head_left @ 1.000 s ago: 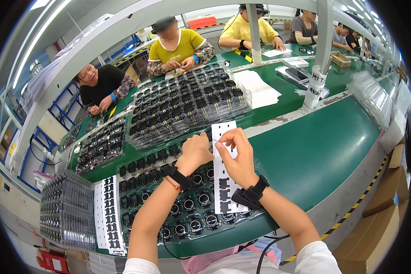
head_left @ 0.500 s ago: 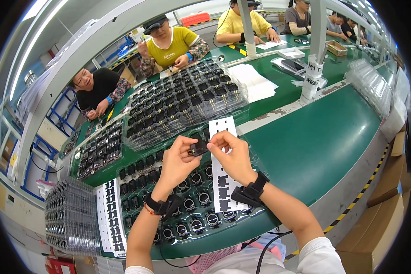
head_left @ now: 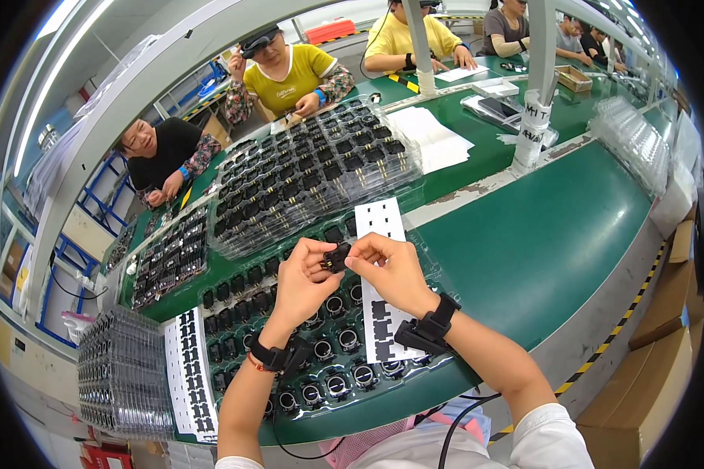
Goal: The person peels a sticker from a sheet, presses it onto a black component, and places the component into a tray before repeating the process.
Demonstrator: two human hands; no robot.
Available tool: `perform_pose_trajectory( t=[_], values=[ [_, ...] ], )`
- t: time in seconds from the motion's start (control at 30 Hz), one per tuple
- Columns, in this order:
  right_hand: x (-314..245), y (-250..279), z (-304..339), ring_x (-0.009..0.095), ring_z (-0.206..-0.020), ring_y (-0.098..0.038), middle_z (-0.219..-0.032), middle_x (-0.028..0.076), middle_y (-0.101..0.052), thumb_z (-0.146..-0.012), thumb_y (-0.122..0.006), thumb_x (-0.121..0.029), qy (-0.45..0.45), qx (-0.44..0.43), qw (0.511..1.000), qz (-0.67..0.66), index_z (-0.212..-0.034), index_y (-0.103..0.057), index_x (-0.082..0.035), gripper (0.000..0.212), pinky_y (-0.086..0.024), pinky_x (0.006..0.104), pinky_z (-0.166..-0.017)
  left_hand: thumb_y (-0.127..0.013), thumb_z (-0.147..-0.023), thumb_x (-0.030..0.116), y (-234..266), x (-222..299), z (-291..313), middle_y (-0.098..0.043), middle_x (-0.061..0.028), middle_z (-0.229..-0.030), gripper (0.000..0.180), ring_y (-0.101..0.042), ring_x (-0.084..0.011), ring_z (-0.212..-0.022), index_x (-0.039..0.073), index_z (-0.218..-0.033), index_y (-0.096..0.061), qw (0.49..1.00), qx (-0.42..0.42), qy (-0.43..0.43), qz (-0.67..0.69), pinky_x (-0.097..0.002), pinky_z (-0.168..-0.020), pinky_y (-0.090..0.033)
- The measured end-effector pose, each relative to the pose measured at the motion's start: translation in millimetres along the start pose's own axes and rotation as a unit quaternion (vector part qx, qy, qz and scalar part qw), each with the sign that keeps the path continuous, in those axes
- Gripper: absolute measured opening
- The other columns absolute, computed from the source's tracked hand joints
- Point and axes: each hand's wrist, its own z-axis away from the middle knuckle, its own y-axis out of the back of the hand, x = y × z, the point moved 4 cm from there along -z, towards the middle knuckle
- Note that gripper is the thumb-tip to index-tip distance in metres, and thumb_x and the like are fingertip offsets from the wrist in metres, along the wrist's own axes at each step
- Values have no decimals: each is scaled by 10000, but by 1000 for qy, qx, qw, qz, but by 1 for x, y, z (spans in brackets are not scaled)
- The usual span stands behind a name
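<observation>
Both hands meet above the green bench [head_left: 540, 234], pinching 1 small black part [head_left: 336, 257] between them. The left hand [head_left: 303, 283] has its thumb and forefinger closed on the part's left side; the right hand [head_left: 391, 270] closes its fingertips on the right side, so each grip is nearly shut around the part. The part hangs in the air over a tray [head_left: 321, 344] of black round components, clear of the tray itself. Just under the right hand lies a white sheet [head_left: 379, 227] with black die-cut pieces, laid across the tray. Each wrist wears a black strap with a small unit: the left strap [head_left: 278, 358] and the right strap [head_left: 426, 332]. Beyond the hands sits a stack of clear trays [head_left: 313, 172] filled with black parts, and a second white sheet [head_left: 186, 375] lies near the bench's left end beside a pile of empty clear trays [head_left: 121, 383]. Across the bench, 2 seated people work: 1 in a yellow shirt [head_left: 289, 78], 1 in a black shirt [head_left: 160, 152].
</observation>
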Motion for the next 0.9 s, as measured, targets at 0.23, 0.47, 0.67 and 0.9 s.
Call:
perform_pose_trajectory(
  t=[0.23,0.47,0.67,0.9],
  values=[
    [1,1,1,123,-599,-597,-711,72,-656,-785,-693,-121,60,17,993,96,-814,-623,-12,133,-468,255,-558,-672,-732,-108,-6,2,6,-637,-96,-997,354,-629,-133,-924,6,-1019,-498,999,1,-17,-48,-260,-803,-526],
    [-2,3,7,266,-547,-603,-616,112,-618,-788,-698,-219,36,-2,955,294,-720,-547,-20,259,-478,346,-528,-645,-754,-112,-8,-5,11,-626,-108,-1011,295,-637,-150,-914,0,-985,-500,995,6,-14,-96,-270,-792,-539],
    [2,4,2,325,-534,-587,-550,113,-565,-766,-713,-250,32,7,940,341,-732,-513,-13,312,-468,398,-516,-591,-790,-106,6,-15,2,-618,-97,-978,244,-649,-168,-868,-2,-991,-501,999,31,-1,32,-262,-764,-550],
    [18,7,12,377,-812,-570,-870,192,-555,-736,-695,-137,22,-44,872,486,-864,-520,14,264,-484,439,-658,-618,-801,-22,4,-21,-13,-614,-68,-954,203,-659,-170,-795,-3,-990,-546,985,26,126,113,-253,-702,-549]
  ],
)
